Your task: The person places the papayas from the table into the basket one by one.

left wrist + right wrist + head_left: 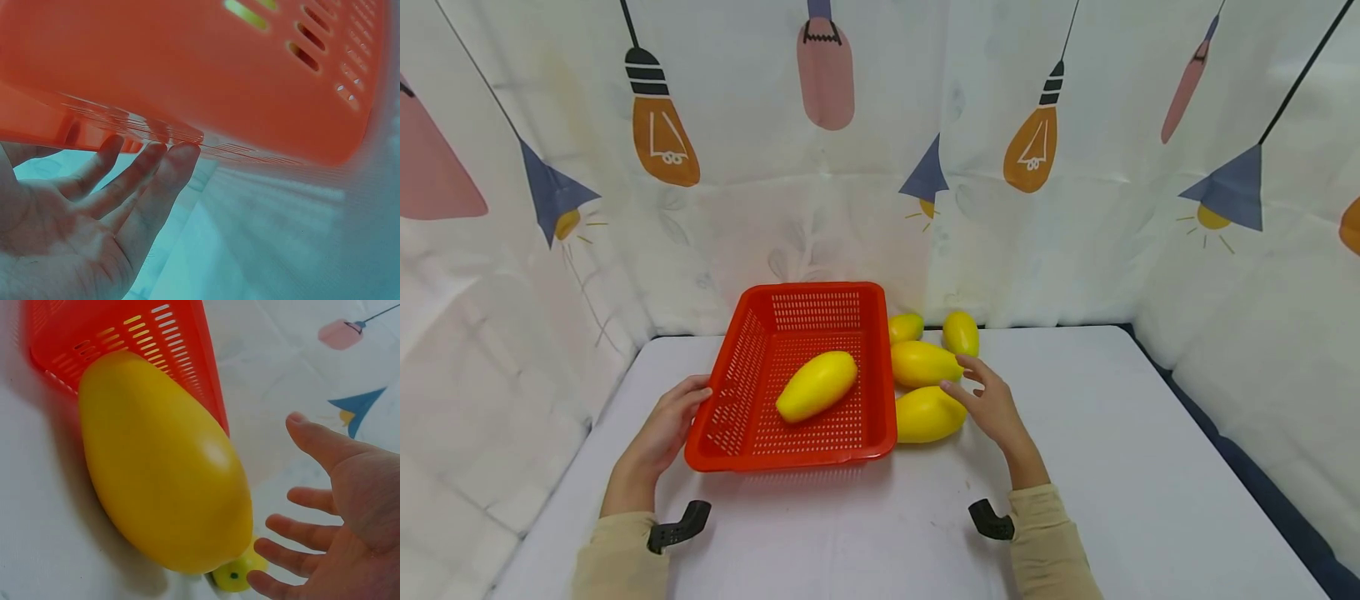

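One basket (790, 461), its fruit (816, 386) contained by walls, is seemingly steadied by left hand (668, 425), fingers extended; right hand (988, 404), spread and empty, is held near loose fruits (928, 415).

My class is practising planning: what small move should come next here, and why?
Perhaps bring the right hand around the front yellow fruit beside the red basket: that hand is open near the fruit, the left hand touches the basket, and one similar fruit lies inside.

The left hand (662, 429) holds the red basket (790, 461) at its left rim. Right of it, the right hand (992, 408) spreads its fingers.
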Tool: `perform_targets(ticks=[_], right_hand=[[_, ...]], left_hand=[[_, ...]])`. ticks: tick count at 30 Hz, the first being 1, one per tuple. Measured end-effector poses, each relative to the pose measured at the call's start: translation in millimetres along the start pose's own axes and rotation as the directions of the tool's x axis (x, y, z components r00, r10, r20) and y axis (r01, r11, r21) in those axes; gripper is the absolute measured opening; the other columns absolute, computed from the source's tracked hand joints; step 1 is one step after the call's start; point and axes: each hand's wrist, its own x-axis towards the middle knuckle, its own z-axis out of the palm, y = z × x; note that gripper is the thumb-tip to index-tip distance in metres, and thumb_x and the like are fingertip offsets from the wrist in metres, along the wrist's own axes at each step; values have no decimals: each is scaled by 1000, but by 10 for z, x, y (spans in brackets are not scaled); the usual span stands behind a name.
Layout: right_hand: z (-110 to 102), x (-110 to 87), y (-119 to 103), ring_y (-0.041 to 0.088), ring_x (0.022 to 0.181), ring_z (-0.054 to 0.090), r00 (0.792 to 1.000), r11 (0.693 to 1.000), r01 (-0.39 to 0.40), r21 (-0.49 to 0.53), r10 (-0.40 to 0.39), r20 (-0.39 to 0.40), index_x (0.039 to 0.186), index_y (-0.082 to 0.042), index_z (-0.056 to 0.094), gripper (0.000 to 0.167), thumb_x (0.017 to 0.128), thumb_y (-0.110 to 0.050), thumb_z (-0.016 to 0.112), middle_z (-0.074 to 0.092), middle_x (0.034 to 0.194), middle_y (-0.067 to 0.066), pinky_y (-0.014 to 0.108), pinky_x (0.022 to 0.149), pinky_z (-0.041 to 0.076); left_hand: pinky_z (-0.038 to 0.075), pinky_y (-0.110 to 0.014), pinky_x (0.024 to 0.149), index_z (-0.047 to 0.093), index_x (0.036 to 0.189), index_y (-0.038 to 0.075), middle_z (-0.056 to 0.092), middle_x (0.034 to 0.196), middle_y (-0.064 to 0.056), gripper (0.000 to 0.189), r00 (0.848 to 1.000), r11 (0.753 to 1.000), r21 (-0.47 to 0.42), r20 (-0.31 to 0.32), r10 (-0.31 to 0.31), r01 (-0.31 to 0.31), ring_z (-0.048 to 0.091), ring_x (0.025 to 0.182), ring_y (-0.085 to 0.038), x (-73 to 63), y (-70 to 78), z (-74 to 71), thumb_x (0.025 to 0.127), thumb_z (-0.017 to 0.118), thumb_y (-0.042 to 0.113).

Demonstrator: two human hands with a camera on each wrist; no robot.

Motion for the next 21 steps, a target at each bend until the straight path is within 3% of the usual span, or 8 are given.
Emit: perform_targets(ticks=[9,21], right_hand=[[8,9,51,33,133,45,1000,1000,-13,-1,13,22,142,-15,44,66,88,-44,68,45,148,10,55,108,38],[48,36,147,34,134,45,998,1000,-19,-10,20,52,143,-16,43,68,87,-44,68,43,150,10,54,108,38]], left_hand=[[54,-22,79,54,122,19,64,105,12,22,1000,999,-34,4,-5,5,64,92,-6,-14,-5,2,103,43,27],[53,-22,80,51,125,16,63,106,11,26,1000,1000,-20,5,-3,3,63,94,-6,-15,11,17,103,43,29]])
